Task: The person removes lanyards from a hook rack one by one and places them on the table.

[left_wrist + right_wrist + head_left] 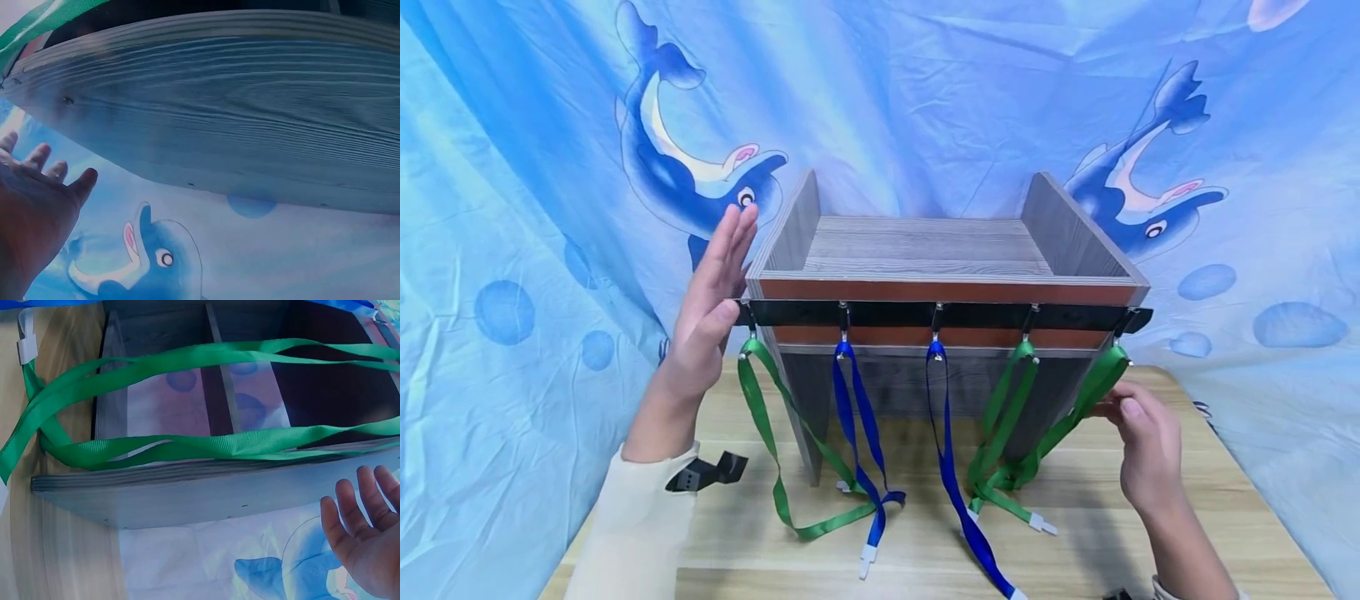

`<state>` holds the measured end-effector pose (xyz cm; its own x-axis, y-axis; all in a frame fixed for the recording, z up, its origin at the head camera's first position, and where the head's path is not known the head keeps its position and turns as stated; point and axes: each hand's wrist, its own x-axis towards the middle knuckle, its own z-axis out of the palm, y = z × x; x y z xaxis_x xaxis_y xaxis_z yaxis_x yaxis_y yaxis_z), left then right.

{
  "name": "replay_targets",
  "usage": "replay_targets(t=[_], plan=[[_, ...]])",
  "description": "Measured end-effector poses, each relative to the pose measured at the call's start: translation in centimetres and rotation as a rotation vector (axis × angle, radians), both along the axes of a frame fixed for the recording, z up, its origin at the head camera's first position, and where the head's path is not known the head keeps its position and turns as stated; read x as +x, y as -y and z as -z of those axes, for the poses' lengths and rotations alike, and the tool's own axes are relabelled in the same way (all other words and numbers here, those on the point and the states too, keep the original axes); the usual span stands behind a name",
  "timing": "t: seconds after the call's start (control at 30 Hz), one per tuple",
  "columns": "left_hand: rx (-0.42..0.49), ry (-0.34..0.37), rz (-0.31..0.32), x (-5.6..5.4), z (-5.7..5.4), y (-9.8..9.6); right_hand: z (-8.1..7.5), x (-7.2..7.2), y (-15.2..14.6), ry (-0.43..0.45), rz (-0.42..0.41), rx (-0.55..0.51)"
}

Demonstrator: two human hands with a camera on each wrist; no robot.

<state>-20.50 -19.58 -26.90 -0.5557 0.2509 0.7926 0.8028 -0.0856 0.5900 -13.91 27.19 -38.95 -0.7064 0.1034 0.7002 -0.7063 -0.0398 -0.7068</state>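
Observation:
A grey wood-grain shelf unit (925, 246) stands on the table, with a black hook rail (887, 314) across its front. Several lanyards hang from the rail: a green lanyard (758, 408) at the left end, a blue lanyard (868, 421) and another blue lanyard (948, 442) in the middle, then two green ones at the right. My left hand (700, 329) is beside the unit's left side, fingers straight, thumb at the rail's left end. My right hand (372, 544) is by the right side, close to the rightmost green lanyard (1093, 387); its fingers are extended, holding nothing.
The lower ends of the lanyards, with white plastic clips (1042, 523), trail on the wooden table (1210, 500). Behind the unit hangs a blue cloth backdrop (925, 100) printed with dolphins. A black wrist device (707, 472) sits on the left cuff.

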Motion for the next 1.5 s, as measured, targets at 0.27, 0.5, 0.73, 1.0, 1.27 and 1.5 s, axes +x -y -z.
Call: replay_targets(t=[0.27, 0.5, 0.73, 1.0, 1.27, 1.5], plan=[[-0.054, -0.071, 0.023, -0.2, -1.3, -1.1, -0.5, 0.4, 0.5, -0.081, -0.041, -0.029], [-0.042, -0.044, 0.027, 0.2, -1.1, -1.7, -1.6, 0.4, 1.0, -0.109, -0.064, -0.1], [-0.05, -0.024, 0.003, 0.3, -1.0, -1.8, -2.4, 0.8, 1.4, -0.086, -0.094, -0.153], [-0.018, -0.001, 0.006, 0.2, -0.7, -2.2, -3.0, 1.1, 1.9, -0.024, 0.08, -0.108], [-0.012, 0.021, 0.025, 0.1, -0.7, -1.9, -4.5, 1.0, 2.4, 0.027, 0.094, -0.071], [0.006, 0.049, 0.032, 0.0, -0.6, -2.1, -5.7, 1.4, 2.1, 0.048, 0.077, -0.109]])
